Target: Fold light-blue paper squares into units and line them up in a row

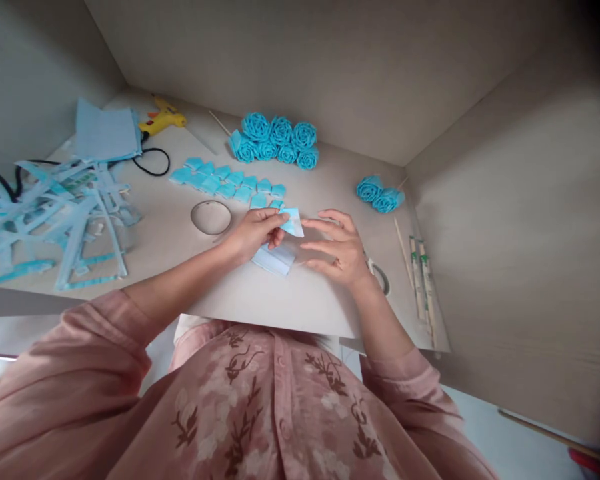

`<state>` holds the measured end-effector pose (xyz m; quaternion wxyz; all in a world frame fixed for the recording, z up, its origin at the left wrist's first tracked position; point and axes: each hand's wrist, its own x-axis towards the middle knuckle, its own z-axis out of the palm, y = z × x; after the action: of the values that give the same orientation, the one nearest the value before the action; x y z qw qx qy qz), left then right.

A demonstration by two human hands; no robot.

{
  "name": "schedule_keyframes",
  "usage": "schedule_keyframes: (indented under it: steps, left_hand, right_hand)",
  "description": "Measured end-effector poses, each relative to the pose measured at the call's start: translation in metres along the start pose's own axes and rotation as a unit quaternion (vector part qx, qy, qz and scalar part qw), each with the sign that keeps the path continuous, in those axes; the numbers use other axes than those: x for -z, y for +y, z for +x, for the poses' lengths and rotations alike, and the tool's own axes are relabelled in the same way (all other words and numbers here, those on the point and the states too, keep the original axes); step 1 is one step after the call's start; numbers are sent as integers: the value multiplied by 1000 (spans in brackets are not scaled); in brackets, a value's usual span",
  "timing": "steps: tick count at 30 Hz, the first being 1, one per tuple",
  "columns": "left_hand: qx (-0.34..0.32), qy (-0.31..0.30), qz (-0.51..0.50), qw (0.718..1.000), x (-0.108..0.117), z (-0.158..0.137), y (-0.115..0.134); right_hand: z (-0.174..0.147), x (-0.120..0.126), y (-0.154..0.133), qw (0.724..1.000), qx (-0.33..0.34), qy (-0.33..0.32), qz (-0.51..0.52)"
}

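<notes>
My left hand (261, 231) pinches a folded piece of light blue paper (293, 223) between thumb and fingers, its pale pointed end sticking out to the right. Just beside that end is my right hand (336, 248), fingers spread apart with nothing in them. Below the left hand, a stack of pale blue paper pieces (275, 260) lies on the table. Rows of folded blue paper petals (227, 181) are laid out behind the hands. A roll of tape (211, 218) lies left of the left hand. Scissors (379, 277) are partly hidden behind my right wrist.
At the back stand several blue paper roses (280, 140), with two more roses (380, 195) to the right. A yellow glue gun (164, 119), a paper stack (107, 133) and strip scraps (80, 227) occupy the left. Wooden sticks (420, 280) lie near the right wall.
</notes>
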<state>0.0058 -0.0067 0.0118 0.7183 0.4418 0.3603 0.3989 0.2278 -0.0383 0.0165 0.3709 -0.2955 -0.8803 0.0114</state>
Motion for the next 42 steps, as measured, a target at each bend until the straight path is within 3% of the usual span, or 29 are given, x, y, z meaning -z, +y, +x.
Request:
schedule_keyframes:
  steps: [3, 8, 15, 25, 42]
  left_hand:
    - [4, -9, 2, 1000, -1, -2, 1]
    - [7, -5, 44, 999, -6, -6, 5]
    - [-31, -19, 135, 990, -7, -7, 7]
    - [-34, -39, 142, 989, -7, -6, 7]
    - [-37, -67, 160, 984, -3, -4, 3]
  right_hand:
    - [0, -3, -3, 999, 1, -22, -23]
    - [-1, -9, -4, 1000, 15, 1, 12]
    - [-3, -11, -1, 999, -32, 6, 25]
    - [0, -10, -6, 999, -28, 22, 15]
    - [1, -8, -9, 983, -126, 31, 129]
